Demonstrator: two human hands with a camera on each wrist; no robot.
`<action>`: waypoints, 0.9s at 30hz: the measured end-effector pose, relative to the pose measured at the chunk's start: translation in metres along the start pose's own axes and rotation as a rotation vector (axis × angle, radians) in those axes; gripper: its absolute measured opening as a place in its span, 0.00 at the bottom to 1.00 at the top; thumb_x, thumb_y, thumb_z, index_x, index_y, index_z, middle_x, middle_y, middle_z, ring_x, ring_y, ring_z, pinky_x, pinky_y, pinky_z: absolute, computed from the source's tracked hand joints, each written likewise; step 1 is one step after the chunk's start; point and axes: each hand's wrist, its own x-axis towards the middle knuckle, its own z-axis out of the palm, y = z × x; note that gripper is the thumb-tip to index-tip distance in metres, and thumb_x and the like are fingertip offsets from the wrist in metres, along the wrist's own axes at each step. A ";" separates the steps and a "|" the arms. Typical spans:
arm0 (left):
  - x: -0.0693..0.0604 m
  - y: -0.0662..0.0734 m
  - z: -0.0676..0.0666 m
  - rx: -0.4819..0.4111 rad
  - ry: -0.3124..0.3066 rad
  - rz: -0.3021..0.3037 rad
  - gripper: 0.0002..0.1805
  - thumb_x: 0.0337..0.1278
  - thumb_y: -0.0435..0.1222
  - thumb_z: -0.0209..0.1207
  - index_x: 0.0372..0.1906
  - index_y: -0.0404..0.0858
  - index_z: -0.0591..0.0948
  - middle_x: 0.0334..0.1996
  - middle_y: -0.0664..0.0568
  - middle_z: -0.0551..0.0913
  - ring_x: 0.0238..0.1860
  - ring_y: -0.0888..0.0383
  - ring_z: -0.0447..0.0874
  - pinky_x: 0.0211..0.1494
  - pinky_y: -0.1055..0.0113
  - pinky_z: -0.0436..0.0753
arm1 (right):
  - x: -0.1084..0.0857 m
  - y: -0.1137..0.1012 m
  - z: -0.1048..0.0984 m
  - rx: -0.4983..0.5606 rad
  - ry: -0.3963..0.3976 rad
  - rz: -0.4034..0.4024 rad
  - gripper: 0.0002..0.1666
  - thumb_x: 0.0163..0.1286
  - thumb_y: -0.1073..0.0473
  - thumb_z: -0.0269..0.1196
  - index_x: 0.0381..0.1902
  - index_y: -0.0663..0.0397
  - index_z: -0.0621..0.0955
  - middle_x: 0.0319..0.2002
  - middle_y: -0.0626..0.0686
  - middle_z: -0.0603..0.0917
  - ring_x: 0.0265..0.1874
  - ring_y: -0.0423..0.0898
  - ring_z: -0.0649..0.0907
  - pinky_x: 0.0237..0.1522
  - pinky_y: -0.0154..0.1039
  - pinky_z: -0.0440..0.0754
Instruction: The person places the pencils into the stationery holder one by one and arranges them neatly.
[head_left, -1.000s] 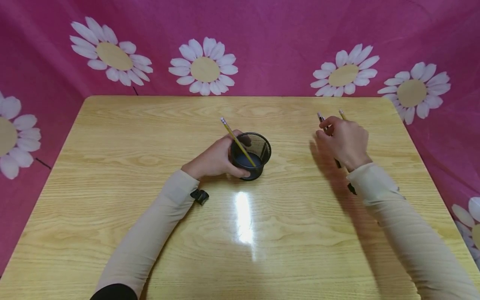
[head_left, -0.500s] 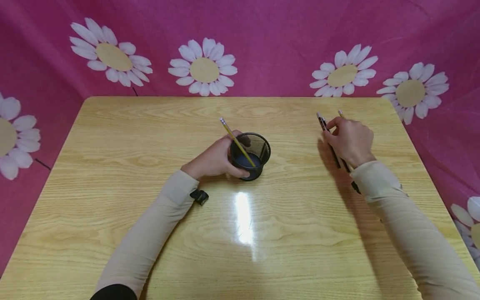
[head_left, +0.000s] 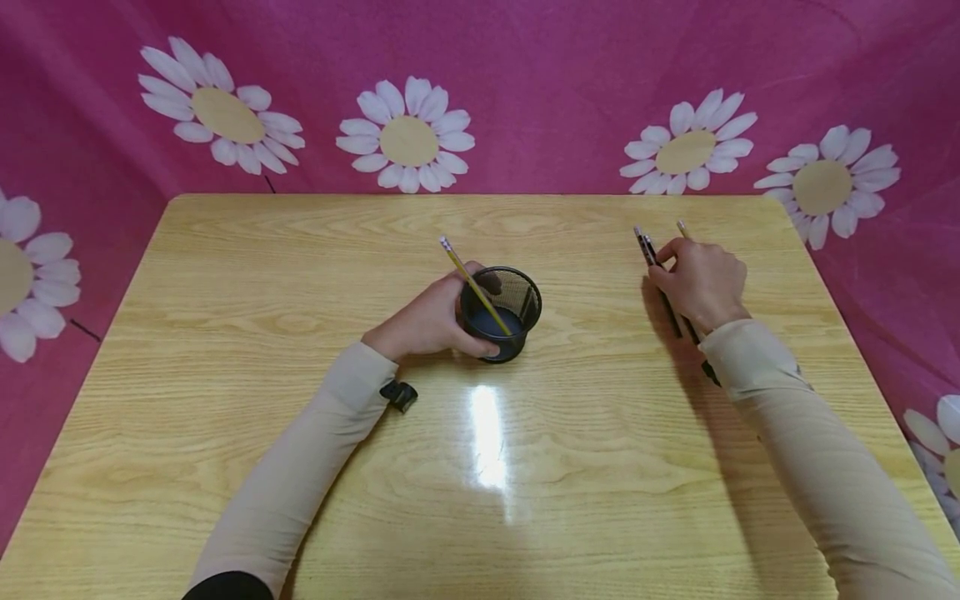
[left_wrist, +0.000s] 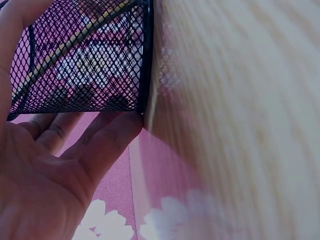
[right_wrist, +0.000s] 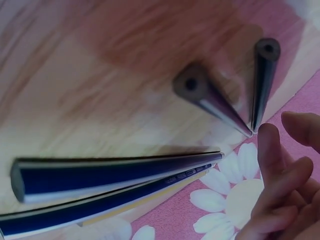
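Observation:
In the head view the left hand (head_left: 427, 321) grips a black mesh cup (head_left: 528, 312) at its left side; one yellow pencil (head_left: 474, 286) leans inside. The left wrist view shows the fingers of that hand (left_wrist: 60, 175) under the mesh wall (left_wrist: 100, 75). Over the pencils at the right is the right hand (head_left: 705, 279), thumb and forefinger apart. In the right wrist view its fingers (right_wrist: 287, 185) are bent beside the far ends of two dark pencils (right_wrist: 215, 102); whether they touch is unclear. Blue pencils (right_wrist: 100, 175) and part of a yellow one lie lower left.
The wooden table (head_left: 487, 550) ends at a pink cloth (head_left: 540, 100) with white flowers, behind and at both sides. Near the left sleeve's cuff is a small black clip (head_left: 400, 395). The right forearm and its shadow cross the table's right part.
The right hand has shifted slightly right from its place a second ago, so more of the dark pencils shows. The left hand and the cup have stayed in place.

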 end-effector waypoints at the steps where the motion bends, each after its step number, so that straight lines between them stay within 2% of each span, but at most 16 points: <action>1: 0.000 0.000 0.000 0.001 0.000 0.000 0.48 0.43 0.30 0.87 0.71 0.31 0.72 0.62 0.43 0.84 0.67 0.49 0.79 0.75 0.55 0.70 | 0.001 0.000 0.000 -0.003 -0.003 0.000 0.17 0.76 0.51 0.67 0.50 0.61 0.86 0.33 0.61 0.88 0.35 0.68 0.84 0.36 0.63 0.75; 9: 0.001 0.001 0.000 -0.001 -0.003 0.004 0.49 0.42 0.30 0.87 0.71 0.32 0.72 0.63 0.42 0.83 0.66 0.48 0.79 0.75 0.54 0.71 | 0.003 0.004 0.001 -0.051 -0.037 0.014 0.17 0.76 0.52 0.66 0.49 0.60 0.87 0.38 0.70 0.87 0.34 0.69 0.83 0.33 0.64 0.77; 27: -0.002 0.002 -0.001 0.001 -0.011 0.004 0.49 0.43 0.31 0.86 0.71 0.32 0.72 0.63 0.42 0.83 0.67 0.47 0.78 0.75 0.53 0.71 | 0.005 0.006 0.003 -0.057 -0.051 0.011 0.16 0.73 0.52 0.65 0.46 0.59 0.90 0.40 0.70 0.87 0.37 0.70 0.84 0.36 0.66 0.78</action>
